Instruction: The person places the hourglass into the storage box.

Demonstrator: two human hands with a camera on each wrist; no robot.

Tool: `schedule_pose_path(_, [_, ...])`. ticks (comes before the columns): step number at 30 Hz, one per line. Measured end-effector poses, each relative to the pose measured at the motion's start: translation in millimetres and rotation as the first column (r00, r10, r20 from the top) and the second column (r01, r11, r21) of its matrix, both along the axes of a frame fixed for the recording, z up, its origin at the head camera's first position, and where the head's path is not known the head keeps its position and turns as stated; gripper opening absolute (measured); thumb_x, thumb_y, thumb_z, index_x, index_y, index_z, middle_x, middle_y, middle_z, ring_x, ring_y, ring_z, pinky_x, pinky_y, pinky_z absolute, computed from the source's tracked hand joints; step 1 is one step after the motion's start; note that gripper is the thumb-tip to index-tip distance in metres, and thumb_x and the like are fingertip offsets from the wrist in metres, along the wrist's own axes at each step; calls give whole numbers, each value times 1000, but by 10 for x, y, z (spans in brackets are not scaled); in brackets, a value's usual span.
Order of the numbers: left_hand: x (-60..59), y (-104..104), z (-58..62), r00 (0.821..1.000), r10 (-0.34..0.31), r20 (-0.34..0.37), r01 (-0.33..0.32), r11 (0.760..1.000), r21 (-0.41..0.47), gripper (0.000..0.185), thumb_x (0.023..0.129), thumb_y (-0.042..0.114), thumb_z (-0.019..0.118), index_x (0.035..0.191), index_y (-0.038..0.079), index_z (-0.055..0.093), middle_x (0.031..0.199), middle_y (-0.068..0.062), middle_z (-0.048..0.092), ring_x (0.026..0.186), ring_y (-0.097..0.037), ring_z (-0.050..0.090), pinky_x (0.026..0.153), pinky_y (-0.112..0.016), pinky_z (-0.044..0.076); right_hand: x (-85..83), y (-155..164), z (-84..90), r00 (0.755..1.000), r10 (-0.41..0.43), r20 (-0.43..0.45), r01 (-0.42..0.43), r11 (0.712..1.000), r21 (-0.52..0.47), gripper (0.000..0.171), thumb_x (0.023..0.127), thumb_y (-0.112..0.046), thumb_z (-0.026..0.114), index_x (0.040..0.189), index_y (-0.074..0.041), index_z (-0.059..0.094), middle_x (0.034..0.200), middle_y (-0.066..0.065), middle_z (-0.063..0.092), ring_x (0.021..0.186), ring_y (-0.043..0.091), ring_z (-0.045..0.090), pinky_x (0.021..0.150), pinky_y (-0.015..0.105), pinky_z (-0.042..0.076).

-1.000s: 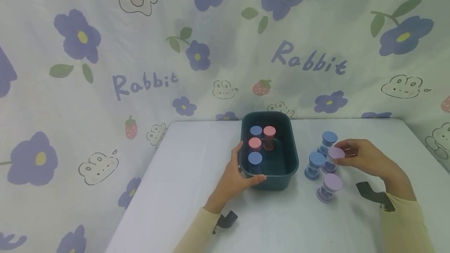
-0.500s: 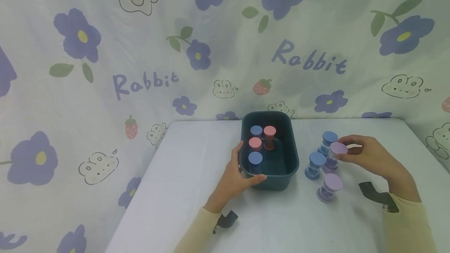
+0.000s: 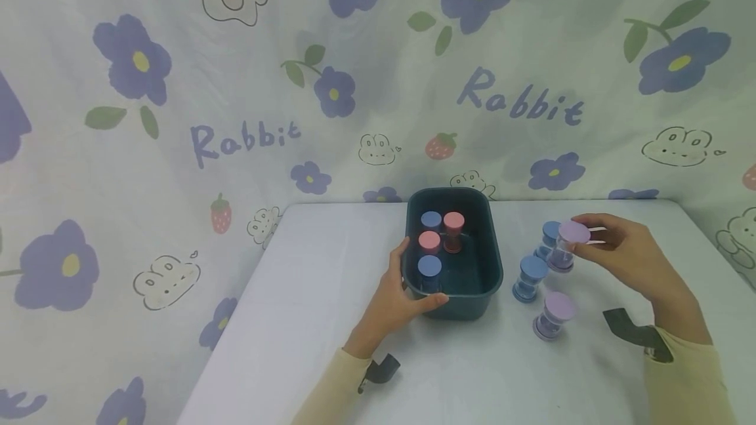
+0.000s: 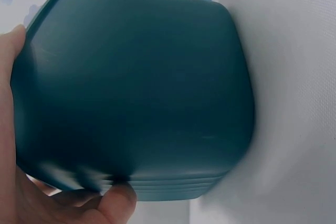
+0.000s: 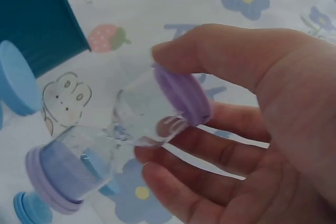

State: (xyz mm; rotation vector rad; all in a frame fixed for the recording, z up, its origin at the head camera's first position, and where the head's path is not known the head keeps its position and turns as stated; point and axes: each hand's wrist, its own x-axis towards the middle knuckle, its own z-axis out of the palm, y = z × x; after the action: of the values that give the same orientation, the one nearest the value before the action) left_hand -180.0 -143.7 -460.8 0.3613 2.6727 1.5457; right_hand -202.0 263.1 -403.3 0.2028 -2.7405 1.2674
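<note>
Head view: the left hand [image 3: 397, 299] grips the near corner of a teal bin [image 3: 472, 294] on the white table [image 3: 319, 294] (four hourglasses stand inside). The right hand [image 3: 620, 256] pinches a purple hourglass [image 3: 567, 245], lifted and tilted, right of the bin.

Left wrist view: thumb and palm clasp the bin's wall [image 4: 136, 93].

Right wrist view: curled fingers [image 5: 220, 56] pinch the hourglass's top cap [image 5: 181, 95].

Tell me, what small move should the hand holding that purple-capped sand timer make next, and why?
Probably carry the purple-capped clear sand timer leftward over the dark teal plastic tub. The right hand pinches it clear of the white table, the left hand steadies the tub, and four timers stand inside with room on the right.
</note>
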Motion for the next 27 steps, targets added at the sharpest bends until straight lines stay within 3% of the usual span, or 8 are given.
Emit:
schedule_pose_path(10, [1, 11, -20, 1000, -6, 20, 6, 1000, 2, 117, 75, 64, 84, 162, 40, 10, 170, 5, 29, 153, -24, 38, 119, -64, 39, 60, -88, 75, 992, -66, -111, 43, 980, -193, 49, 91, -15, 80, 135, -8, 62, 110, -33, 62, 90, -15, 64, 77, 0, 50])
schedule_pose_path(18, [0, 15, -18, 1000, -8, 10, 8, 1000, -7, 117, 75, 64, 84, 163, 38, 10, 170, 3, 31, 152, -25, 40, 119, -64, 39, 40, -245, 216, 990, -115, -83, 93, 969, -229, 53, 92, -21, 80, 141, -12, 61, 110, -31, 60, 88, -13, 63, 77, 0, 49])
schedule_pose_path(27, [-4, -1, -9, 1000, -9, 5, 9, 1000, 1, 118, 75, 65, 83, 163, 36, 11, 170, 2, 31, 152, -26, 40, 118, -64, 40, -48, -499, 407, 988, -96, -117, 67, 971, -228, 51, 94, -27, 78, 141, -16, 62, 113, -29, 62, 92, -10, 64, 80, 1, 49])
